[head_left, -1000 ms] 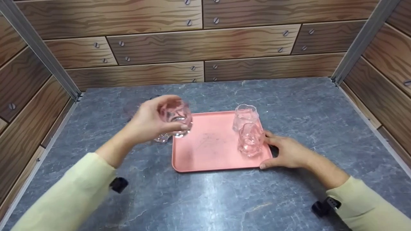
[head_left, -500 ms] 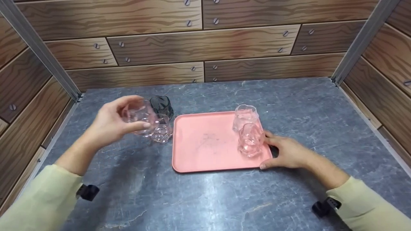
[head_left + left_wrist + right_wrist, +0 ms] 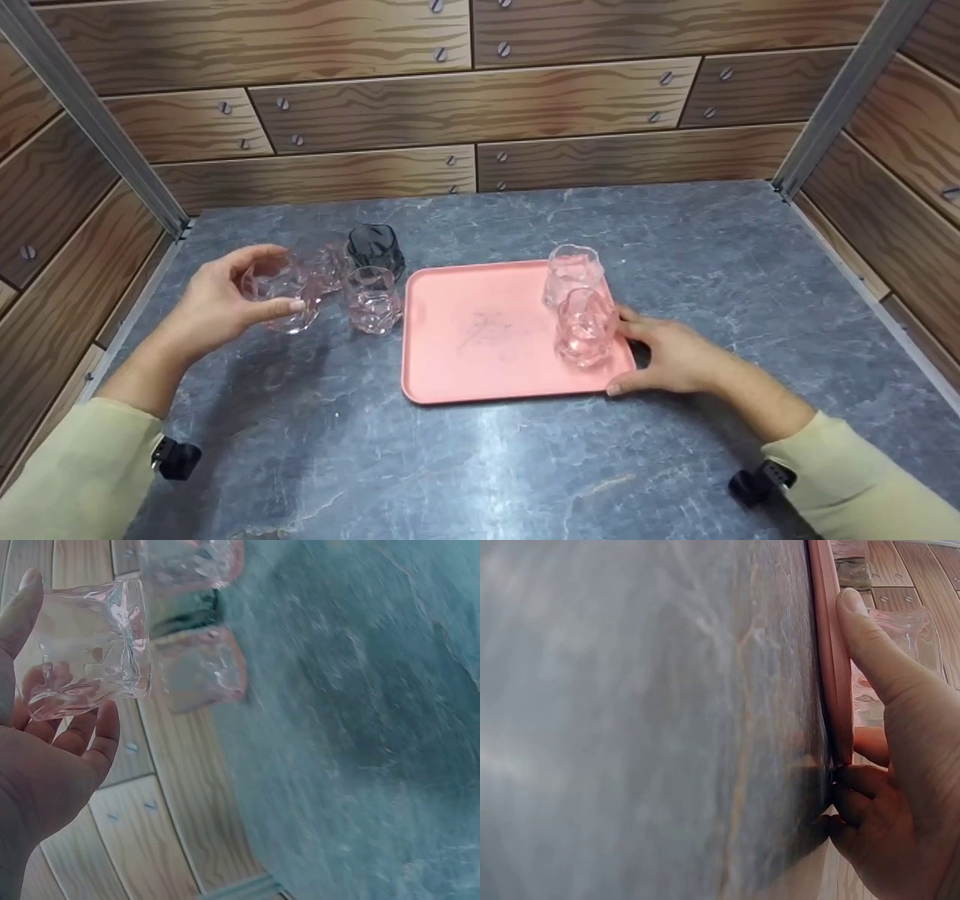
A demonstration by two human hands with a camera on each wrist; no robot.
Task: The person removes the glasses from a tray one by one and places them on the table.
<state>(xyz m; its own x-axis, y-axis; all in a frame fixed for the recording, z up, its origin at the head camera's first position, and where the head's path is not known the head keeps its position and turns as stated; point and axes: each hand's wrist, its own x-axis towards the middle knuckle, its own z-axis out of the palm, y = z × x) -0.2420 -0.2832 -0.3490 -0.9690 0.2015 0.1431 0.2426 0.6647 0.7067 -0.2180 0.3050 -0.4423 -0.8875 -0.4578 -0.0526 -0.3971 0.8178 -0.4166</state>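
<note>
In the head view my left hand [image 3: 214, 300] holds a clear drinking glass [image 3: 283, 304] with faceted sides, thumb along its near side and fingers round the far side. The left wrist view shows this glass [image 3: 94, 645] over the table. Just right of it stand another clear glass [image 3: 373, 301], a dark grey glass [image 3: 376, 244] and, partly hidden, a pinkish glass [image 3: 328, 266]. My right hand [image 3: 679, 356] grips the right edge of the pink tray [image 3: 480, 382]; its thumb lies on the rim [image 3: 832, 652]. Two clear glasses, one at the back [image 3: 574, 262] and one nearer [image 3: 585, 330], stand on the tray's right side.
The grey marbled tabletop [image 3: 420, 472] stretches around the tray. Wood-patterned panels [image 3: 465, 105] close off the back and both sides, with metal posts [image 3: 847, 97] at the rear corners.
My left hand has carried the glass left, from over the tray's left edge to beside the other glasses, and lowered it. The right hand and the tray stay in place.
</note>
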